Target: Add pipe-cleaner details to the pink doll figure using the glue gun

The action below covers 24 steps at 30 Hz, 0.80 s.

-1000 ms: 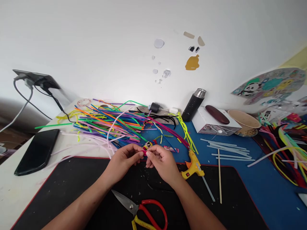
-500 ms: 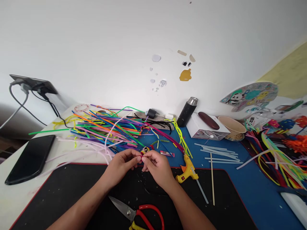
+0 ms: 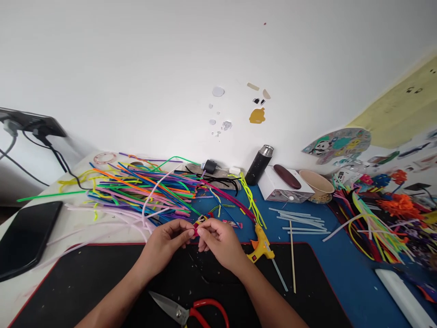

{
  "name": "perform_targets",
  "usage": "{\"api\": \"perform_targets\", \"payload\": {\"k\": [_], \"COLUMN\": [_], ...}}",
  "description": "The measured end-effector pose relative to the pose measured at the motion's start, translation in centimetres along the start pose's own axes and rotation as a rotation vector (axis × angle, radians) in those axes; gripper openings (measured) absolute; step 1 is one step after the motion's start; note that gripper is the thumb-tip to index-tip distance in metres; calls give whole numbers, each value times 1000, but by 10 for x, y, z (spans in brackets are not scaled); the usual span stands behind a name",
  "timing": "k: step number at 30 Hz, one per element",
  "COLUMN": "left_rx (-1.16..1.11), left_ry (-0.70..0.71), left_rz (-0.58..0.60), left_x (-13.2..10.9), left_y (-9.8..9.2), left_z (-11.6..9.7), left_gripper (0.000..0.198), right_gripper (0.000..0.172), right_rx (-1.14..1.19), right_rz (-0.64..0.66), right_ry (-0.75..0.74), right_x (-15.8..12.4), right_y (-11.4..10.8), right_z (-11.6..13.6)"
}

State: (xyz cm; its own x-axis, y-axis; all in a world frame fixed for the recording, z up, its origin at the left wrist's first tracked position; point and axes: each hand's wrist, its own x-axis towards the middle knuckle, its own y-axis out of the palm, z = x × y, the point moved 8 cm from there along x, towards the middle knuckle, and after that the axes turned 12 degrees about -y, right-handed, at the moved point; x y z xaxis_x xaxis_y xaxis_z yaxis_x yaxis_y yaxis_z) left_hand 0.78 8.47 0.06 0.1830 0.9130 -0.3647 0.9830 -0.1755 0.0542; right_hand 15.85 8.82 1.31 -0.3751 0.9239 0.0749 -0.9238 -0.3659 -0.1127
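My left hand (image 3: 167,241) and my right hand (image 3: 220,237) meet over the back edge of the black mat (image 3: 99,273). Thumbs and forefingers of both pinch a small dark-pink fuzzy piece (image 3: 195,229), which looks like bent pipe cleaner; the fingers cover most of it. Just behind the fingertips shows a small yellow, black and white figure (image 3: 202,219); whether it is joined to the pink piece I cannot tell. Scissors (image 3: 179,312) with red handles lie below my hands. To the right of my right hand rests a yellow glue gun (image 3: 262,246) with a stick in its back.
Many coloured pipe cleaners (image 3: 146,187) lie heaped at the back left, beside a black phone (image 3: 29,237). Glue sticks (image 3: 302,221), a wooden stick (image 3: 292,259), a black flask (image 3: 260,165), a tissue box (image 3: 285,191) and a bowl (image 3: 319,184) stand or lie to the right.
The view has swung slightly to the right and up, so everything sits further left and a little lower. Both hands keep their pinch on the pink piece.
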Motion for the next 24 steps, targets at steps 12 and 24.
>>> {"api": "perform_targets", "payload": {"k": [12,24], "left_rx": [-170,-539], "left_ry": [59,50], "left_rz": [-200,-376], "left_x": [0,7], "left_y": [-28,-60], "left_z": [-6,8], "left_gripper": [39,38], "right_gripper": [27,19], "right_rx": [-457,-1062], "right_rz": [-157,8], "right_ry": [22,18], "right_x": [17,69], "right_y": [-102,-114], "right_z": [-10,-9]}}
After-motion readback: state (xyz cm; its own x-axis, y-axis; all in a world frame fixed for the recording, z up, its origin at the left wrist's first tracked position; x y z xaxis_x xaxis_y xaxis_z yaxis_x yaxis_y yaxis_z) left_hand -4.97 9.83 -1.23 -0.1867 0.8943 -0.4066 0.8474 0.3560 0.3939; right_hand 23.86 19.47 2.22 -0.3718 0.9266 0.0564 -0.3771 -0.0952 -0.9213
